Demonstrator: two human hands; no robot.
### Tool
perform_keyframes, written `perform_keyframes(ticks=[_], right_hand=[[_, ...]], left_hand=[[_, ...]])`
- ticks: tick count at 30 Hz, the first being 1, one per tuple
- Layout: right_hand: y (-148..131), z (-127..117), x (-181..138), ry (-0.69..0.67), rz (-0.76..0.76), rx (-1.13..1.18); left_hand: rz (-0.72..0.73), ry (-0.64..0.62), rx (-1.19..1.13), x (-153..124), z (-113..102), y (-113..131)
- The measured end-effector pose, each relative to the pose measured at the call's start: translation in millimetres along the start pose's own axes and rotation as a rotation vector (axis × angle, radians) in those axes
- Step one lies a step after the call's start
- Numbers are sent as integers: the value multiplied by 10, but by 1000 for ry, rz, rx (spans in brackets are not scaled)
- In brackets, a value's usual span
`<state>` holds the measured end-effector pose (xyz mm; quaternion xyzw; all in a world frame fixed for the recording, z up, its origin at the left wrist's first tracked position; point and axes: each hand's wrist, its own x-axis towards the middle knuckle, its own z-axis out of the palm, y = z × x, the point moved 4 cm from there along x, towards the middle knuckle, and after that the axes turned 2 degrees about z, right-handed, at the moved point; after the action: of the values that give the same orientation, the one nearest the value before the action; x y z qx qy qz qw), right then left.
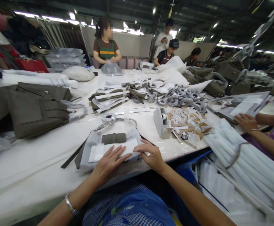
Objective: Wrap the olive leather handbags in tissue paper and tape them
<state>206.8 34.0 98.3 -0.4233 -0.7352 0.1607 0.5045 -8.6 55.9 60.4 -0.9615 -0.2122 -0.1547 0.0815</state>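
Note:
My left hand (109, 162) lies flat with fingers stretched out on a white paper-wrapped strap bundle (110, 147) at the near edge of the white table (45, 163). My right hand (151, 154) rests on the bundle's right end, fingers curled down and pressing the paper. A grey-green folded strap piece (114, 138) sits on top of the bundle, and dark strap ends stick out to its left.
Olive handbags (33, 110) lie at the left. Wrapped strap stacks (110, 99), coiled straps (186, 99), a small grey box (161, 122) and scattered tags (188, 122) fill the middle. White rolled paper (240, 160) lies right, beside a co-worker's hand (246, 121). Other people stand at the far end.

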Motion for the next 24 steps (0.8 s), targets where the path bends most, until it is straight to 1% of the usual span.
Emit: perform_keyframes(ticks=[2,4,8,11,14,16,17,20,21,22,23,24], right_hand=[[-69,-59,-36,-7,-16,3],[-177,-116,-101,-47,-71,-21],[-431,-164,-336,-215,-194,-95],[-564,-133,-572,-311,-213,-113],[-638,-94,-796,-335,-206,-111],[-662,-97,-901,-360,-173,-107],[-667,-109,-935,-405,-141,-102],[-635,-209,-956,-633,32,-80],[-605,-273,-923,-679,98,-77],[-561,-348,-857,-677,159,-75],[-500,-427,-754,-623,212,-75],[-420,-500,-616,-526,252,-77]], left_hand=[[-39,-26,-54,15,-13,3],[-92,-57,-77,35,-18,19],[-154,-42,-22,60,-8,91],[-160,-17,5,50,15,132],[-167,-21,-13,34,33,139],[-175,-32,-22,30,34,135],[-176,-35,-21,30,31,133],[-163,-41,-3,35,23,138],[-157,-44,5,36,25,139],[-153,-44,14,37,28,139],[-150,-42,21,37,33,138],[-147,-39,26,37,38,137]])
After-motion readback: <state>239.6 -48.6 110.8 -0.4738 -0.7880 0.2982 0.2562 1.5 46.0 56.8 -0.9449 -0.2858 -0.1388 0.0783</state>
